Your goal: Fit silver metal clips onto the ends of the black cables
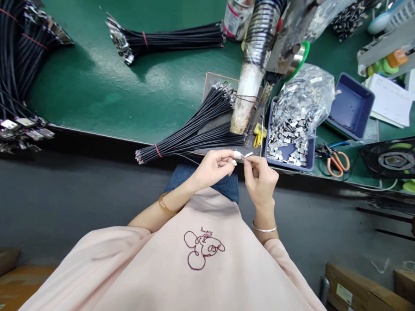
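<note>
My left hand (216, 167) is closed in a pinch at the bench edge, with white covers on some fingertips. A single black cable (184, 157) runs from the bundle to this hand, its end hidden by the fingers. Close by, my right hand (263, 179) pinches a small silver metal connector shell (248, 154) between thumb and forefinger. The fingertips of both hands nearly meet there. Just beyond them, a bundle of black cables (191, 127) with a red band lies across a dark board (211, 84).
A blue tray (309, 165) of metal shells stands right of my hands, with orange-handled pliers (338, 163) beside it. An extraction hose (248, 83) hangs over the board near a yellow clip (259, 134). More cable bundles (175, 38) lie on the green bench (126, 105).
</note>
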`<move>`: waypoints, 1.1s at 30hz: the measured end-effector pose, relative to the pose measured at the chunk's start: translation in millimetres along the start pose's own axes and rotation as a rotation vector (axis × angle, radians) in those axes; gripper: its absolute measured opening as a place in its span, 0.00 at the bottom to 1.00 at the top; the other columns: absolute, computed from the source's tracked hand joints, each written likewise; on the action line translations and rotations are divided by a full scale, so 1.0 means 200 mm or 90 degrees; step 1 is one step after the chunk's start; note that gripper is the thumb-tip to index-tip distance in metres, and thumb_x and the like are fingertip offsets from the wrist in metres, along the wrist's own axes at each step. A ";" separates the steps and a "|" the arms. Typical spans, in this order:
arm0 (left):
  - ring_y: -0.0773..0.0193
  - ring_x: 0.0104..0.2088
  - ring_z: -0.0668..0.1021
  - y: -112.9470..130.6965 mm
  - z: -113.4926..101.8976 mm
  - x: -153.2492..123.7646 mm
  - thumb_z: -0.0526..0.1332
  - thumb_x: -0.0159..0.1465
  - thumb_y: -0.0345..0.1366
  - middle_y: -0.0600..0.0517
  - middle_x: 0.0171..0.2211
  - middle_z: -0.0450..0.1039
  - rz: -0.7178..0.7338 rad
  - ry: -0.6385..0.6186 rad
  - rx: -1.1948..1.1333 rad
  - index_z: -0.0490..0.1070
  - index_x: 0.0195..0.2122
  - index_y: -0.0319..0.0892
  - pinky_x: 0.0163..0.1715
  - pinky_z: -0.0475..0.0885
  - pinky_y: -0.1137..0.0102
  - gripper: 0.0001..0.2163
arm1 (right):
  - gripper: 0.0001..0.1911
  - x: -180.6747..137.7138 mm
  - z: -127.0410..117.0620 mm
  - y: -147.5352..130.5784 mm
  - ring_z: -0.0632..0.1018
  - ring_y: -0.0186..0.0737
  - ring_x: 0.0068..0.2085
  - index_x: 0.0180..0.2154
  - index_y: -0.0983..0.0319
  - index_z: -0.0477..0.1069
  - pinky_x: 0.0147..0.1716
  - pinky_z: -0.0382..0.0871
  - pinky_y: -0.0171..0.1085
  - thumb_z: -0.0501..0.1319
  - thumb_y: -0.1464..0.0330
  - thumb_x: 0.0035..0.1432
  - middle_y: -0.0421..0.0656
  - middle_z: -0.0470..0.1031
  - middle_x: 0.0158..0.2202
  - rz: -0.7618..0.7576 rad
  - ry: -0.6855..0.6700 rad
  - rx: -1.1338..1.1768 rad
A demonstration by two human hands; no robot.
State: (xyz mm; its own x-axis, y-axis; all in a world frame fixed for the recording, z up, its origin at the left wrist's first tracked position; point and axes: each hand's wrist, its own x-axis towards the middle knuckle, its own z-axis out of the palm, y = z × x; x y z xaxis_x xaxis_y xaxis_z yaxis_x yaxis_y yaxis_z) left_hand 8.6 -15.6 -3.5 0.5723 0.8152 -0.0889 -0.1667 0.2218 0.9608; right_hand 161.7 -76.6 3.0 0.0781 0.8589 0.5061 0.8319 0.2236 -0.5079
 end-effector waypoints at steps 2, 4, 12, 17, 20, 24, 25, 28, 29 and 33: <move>0.74 0.20 0.65 -0.01 0.00 0.00 0.65 0.59 0.36 0.58 0.20 0.63 0.006 0.014 0.016 0.77 0.38 0.35 0.22 0.60 0.77 0.10 | 0.05 0.00 0.00 0.00 0.71 0.28 0.21 0.37 0.59 0.68 0.23 0.63 0.30 0.58 0.66 0.67 0.34 0.71 0.23 0.081 -0.029 0.080; 0.74 0.21 0.63 -0.01 0.01 -0.01 0.65 0.61 0.39 0.57 0.22 0.64 0.031 0.018 0.051 0.77 0.38 0.35 0.22 0.58 0.76 0.11 | 0.08 -0.01 0.00 0.00 0.67 0.27 0.19 0.37 0.59 0.66 0.21 0.60 0.29 0.57 0.63 0.68 0.32 0.66 0.22 0.170 -0.073 0.197; 0.74 0.23 0.60 0.00 0.04 0.02 0.62 0.61 0.38 0.57 0.21 0.61 0.075 0.093 0.108 0.74 0.29 0.36 0.23 0.55 0.75 0.09 | 0.09 0.02 -0.02 0.01 0.64 0.26 0.18 0.40 0.58 0.67 0.18 0.57 0.28 0.61 0.60 0.64 0.29 0.60 0.19 0.258 0.165 0.349; 0.74 0.21 0.60 0.01 0.03 0.06 0.65 0.58 0.40 0.58 0.20 0.62 0.041 0.116 0.018 0.73 0.28 0.37 0.24 0.58 0.76 0.10 | 0.05 0.01 -0.02 0.01 0.75 0.28 0.19 0.44 0.57 0.66 0.21 0.70 0.30 0.58 0.65 0.67 0.36 0.79 0.29 0.231 0.205 0.300; 0.74 0.21 0.60 0.02 0.03 0.07 0.65 0.58 0.40 0.58 0.19 0.61 0.045 0.099 0.015 0.74 0.27 0.37 0.24 0.58 0.75 0.10 | 0.03 0.00 0.01 0.01 0.84 0.37 0.35 0.37 0.59 0.70 0.36 0.80 0.36 0.62 0.66 0.64 0.43 0.83 0.39 0.177 0.145 0.228; 0.75 0.20 0.59 0.03 0.04 0.09 0.65 0.58 0.38 0.59 0.18 0.59 0.035 0.114 0.019 0.73 0.26 0.37 0.22 0.56 0.75 0.10 | 0.04 0.00 0.06 0.02 0.84 0.41 0.45 0.34 0.59 0.70 0.40 0.81 0.39 0.62 0.68 0.63 0.47 0.82 0.47 0.129 0.095 0.187; 0.75 0.20 0.58 0.03 0.04 0.10 0.66 0.58 0.38 0.59 0.18 0.59 0.032 0.119 0.017 0.73 0.26 0.37 0.22 0.56 0.75 0.09 | 0.04 0.01 0.06 0.02 0.84 0.41 0.46 0.34 0.59 0.70 0.41 0.81 0.39 0.62 0.68 0.63 0.47 0.82 0.47 0.126 0.098 0.188; 0.76 0.20 0.60 0.03 0.04 0.11 0.66 0.57 0.37 0.58 0.18 0.62 0.020 0.133 0.008 0.73 0.26 0.37 0.22 0.56 0.76 0.09 | 0.04 0.03 0.08 0.02 0.84 0.41 0.46 0.33 0.59 0.69 0.42 0.81 0.40 0.62 0.70 0.62 0.47 0.83 0.47 0.116 0.110 0.189; 0.75 0.20 0.62 0.03 0.04 0.11 0.66 0.57 0.37 0.58 0.19 0.64 0.019 0.138 0.005 0.73 0.26 0.37 0.23 0.58 0.76 0.08 | 0.04 0.03 0.07 0.02 0.84 0.41 0.45 0.33 0.59 0.70 0.43 0.81 0.40 0.62 0.70 0.62 0.47 0.83 0.47 0.113 0.112 0.191; 0.74 0.24 0.67 0.04 0.04 0.12 0.67 0.57 0.37 0.55 0.23 0.69 0.029 0.158 -0.005 0.74 0.27 0.37 0.26 0.63 0.76 0.08 | 0.04 0.06 0.06 -0.01 0.85 0.41 0.43 0.33 0.59 0.71 0.45 0.81 0.43 0.63 0.73 0.61 0.46 0.83 0.47 0.088 0.117 0.185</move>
State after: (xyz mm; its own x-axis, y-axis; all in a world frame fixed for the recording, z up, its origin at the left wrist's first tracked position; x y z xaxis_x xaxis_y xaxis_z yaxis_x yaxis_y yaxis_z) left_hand 27.1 0.7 4.1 0.3501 0.9305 -0.1080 -0.1953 0.1853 0.9631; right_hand 155.1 -61.2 1.5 0.2982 0.7993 0.5217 0.6174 0.2554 -0.7441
